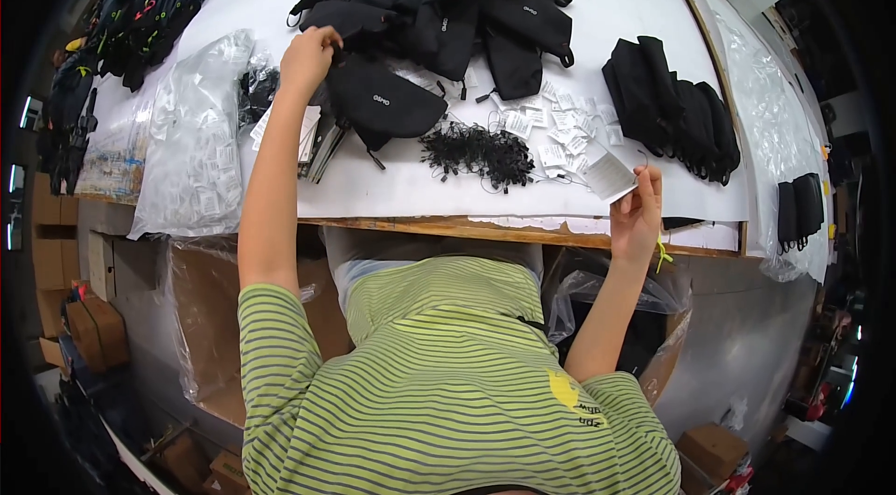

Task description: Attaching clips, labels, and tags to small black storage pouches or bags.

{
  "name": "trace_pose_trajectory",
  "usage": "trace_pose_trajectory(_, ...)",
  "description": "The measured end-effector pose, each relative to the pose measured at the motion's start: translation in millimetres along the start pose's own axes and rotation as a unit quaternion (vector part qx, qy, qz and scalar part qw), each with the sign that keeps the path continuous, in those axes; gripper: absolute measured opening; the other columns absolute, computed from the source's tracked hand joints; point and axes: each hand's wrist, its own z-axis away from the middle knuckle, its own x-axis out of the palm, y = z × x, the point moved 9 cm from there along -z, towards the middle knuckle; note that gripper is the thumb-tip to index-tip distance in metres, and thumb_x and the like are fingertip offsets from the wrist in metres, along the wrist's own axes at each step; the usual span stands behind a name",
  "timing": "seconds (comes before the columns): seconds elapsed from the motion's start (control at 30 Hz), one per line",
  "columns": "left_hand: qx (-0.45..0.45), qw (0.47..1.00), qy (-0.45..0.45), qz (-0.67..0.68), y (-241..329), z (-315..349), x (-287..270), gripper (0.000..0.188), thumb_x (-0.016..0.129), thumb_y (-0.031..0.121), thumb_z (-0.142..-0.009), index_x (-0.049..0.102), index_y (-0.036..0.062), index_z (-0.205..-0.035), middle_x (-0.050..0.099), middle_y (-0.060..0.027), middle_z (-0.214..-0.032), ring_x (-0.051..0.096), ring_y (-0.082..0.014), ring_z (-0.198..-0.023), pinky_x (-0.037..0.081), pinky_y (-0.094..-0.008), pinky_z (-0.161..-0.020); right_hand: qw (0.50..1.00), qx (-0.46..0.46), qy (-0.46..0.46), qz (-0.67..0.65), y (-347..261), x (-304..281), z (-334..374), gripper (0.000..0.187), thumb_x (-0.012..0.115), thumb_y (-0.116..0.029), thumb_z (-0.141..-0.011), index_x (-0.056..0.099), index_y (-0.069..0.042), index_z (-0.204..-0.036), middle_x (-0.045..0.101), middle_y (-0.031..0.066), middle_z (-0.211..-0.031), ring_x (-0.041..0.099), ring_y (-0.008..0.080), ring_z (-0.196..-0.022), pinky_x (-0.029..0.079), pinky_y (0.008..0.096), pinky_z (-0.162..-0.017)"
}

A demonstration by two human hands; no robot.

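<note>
At the left edge of a heap of black fabric pouches, my left hand has its fingers closed on the edge of one black pouch. Another black pouch with a pale print lies just below it. My right hand pinches a white paper tag near the table's front edge. Loose white tags are scattered beside that hand. In the middle lies a tangled pile of thin black cords.
Black pouches stand in a row on the right. Clear plastic bags and stacked cards lie to the left. Dark bags with coloured zip pulls fill the far left. The white table has a wooden front edge.
</note>
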Motion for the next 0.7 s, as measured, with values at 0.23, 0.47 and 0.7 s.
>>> trace_pose_trajectory(0.23, 0.127, 0.894, 0.127, 0.411, 122, 44, -80, 0.030, 0.068, 0.006, -0.077, 0.061, 0.0095, -0.107, 0.065, -0.0017, -0.091, 0.061, -0.0128, -0.075, 0.047, -0.0249, -0.071, 0.998, 0.014, -0.004, 0.066, 7, 22, 2, 0.007, 0.061, -0.012, -0.091, 0.061, -0.006, -0.093, 0.055, -0.0028, -0.062, 0.043, 0.0039, -0.049, 0.028, 0.0181, -0.044)
trace_pose_trajectory(0.47, 0.060, 0.943, 0.099, 0.312, 168, 157, -65, 0.047, 0.085, 0.023, -0.057, 0.052, 0.0038, -0.083, 0.049, -0.0023, -0.073, 0.047, -0.0199, -0.075, 0.039, -0.0311, -0.070, 0.921, 0.072, -0.094, 0.371, 70, 105, 37, 0.007, 0.068, -0.010, -0.084, 0.069, -0.004, -0.088, 0.047, -0.0066, -0.053, 0.036, -0.0002, -0.048, 0.025, 0.0190, -0.044)
trace_pose_trajectory(0.7, -0.130, 0.887, -0.026, 0.441, 144, 212, -34, 0.011, 0.073, 0.008, -0.067, 0.066, 0.0042, -0.072, 0.041, 0.0011, -0.059, 0.037, -0.0109, -0.059, 0.030, -0.0262, -0.053, 0.893, 0.015, -0.176, 0.415, 81, 145, 62, 0.009, 0.070, -0.008, -0.082, 0.071, -0.005, -0.090, 0.048, -0.0059, -0.054, 0.033, -0.0009, -0.047, 0.021, 0.0184, -0.043)
